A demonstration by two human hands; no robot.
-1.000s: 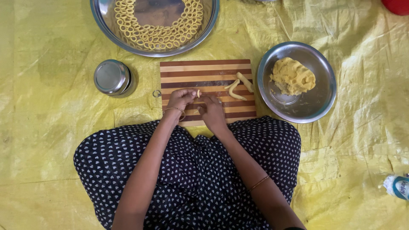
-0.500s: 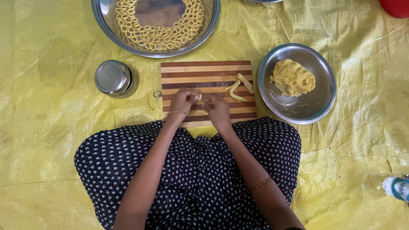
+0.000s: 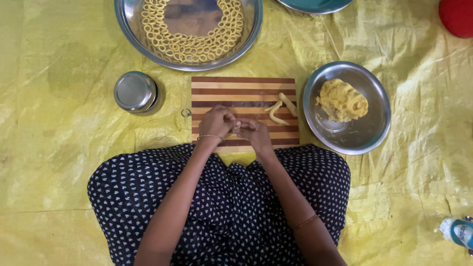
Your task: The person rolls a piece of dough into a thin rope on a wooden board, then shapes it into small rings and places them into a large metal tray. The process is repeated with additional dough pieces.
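We sit on a yellow sheet [image 3: 74, 162] with a striped cutting board [image 3: 245, 86] before us. Two dough strips [image 3: 281, 109] lie on the board just right of our right hand [image 3: 256, 133], their long axes slanting away from us. Left hand [image 3: 219, 121] and right hand meet, fingers curled together; what they pinch we cannot tell.

A crinkled yellow sheet [image 3: 64, 162] covered the floor. On it lay a striped wooden board [image 3: 244, 88], a large steel tray [image 3: 128, 29] just beyond it, a steel bowl [image 3: 364, 138] to its right, a small lidded steel tin [image 3: 135, 92] to its left, and a red ball [image 3: 457, 16] in the far corner.
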